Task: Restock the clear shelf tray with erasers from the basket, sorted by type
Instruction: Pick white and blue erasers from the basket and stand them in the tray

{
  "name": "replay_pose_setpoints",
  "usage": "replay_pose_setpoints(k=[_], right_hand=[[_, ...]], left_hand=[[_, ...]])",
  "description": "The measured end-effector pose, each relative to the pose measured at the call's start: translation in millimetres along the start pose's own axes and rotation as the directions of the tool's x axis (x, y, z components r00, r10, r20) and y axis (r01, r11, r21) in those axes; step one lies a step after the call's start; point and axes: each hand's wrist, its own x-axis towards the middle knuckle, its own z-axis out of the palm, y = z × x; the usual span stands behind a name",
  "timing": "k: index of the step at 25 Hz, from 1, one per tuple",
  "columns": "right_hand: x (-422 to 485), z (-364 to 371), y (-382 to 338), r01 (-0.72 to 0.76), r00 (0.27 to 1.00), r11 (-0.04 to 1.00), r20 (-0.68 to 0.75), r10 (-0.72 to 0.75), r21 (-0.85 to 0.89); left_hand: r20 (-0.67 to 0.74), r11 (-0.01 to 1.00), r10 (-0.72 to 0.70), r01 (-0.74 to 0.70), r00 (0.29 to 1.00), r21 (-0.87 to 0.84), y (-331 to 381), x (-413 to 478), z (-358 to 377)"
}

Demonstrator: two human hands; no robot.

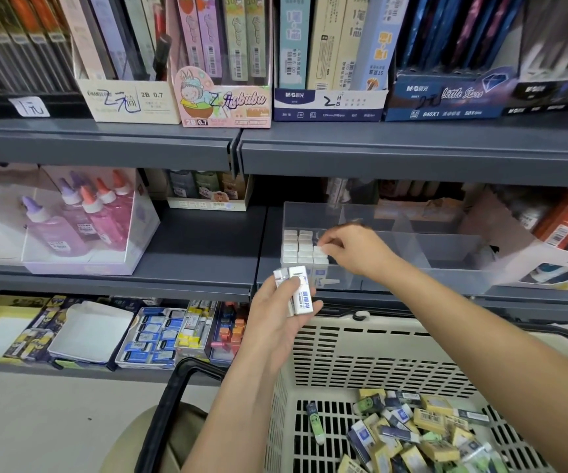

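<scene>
**Restock in progress**

A white eraser point(320, 249) is pinched by the right hand point(357, 252) over the rows in the tray's point(446, 249) left compartment. Spare erasers point(299, 293) are gripped in the left hand point(275, 319). Mixed erasers point(429, 435) are piled in the basket point(378, 356) below.

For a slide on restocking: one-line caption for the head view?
Right hand pinches a white eraser in the left compartment of the clear tray; left hand holds spare erasers.

light: bright, even, soft shadows | focus: slightly soft overall | edges: wide-angle bowing | glare: none strong
</scene>
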Motion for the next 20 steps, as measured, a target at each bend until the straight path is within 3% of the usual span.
replay_pose_setpoints(k=[2, 6, 9, 12, 17, 20], right_hand=[[-3, -2, -2, 0.005, 1.0, 1.0, 0.002, -0.005, -0.018], [-18, -10, -11, 0.067, 0.983, 0.997, -0.177, -0.058, 0.043], [-35, -15, -21, 0.111, 0.994, 0.963, -0.02, -0.11, 0.247], [-42, -16, -24, 0.106, 0.984, 0.935, 0.101, -0.148, 0.338], [-44, -30, -16, 0.052, 0.988, 0.874, 0.105, -0.117, 0.483], [-34, -45, -7, 0.007, 1.0, 0.888, -0.008, -0.004, 0.459]], left_hand=[[0.007, 1.0, 0.002, -0.002, 1.0, -0.007, 1, -1, -1], [-0.009, 0.996, 0.035, -0.034, 0.999, 0.078, 0, -2, -1], [0.032, 0.988, 0.08, -0.084, 0.996, 0.132, 0, -4, 0], [0.071, 0.981, 0.094, -0.105, 0.993, 0.165, -1, -7, 0], [-0.039, 0.995, 0.082, -0.08, 0.996, 0.059, 0, -3, 4], [-0.034, 0.989, 0.128, -0.124, 0.991, 0.081, 0, -2, 4]])
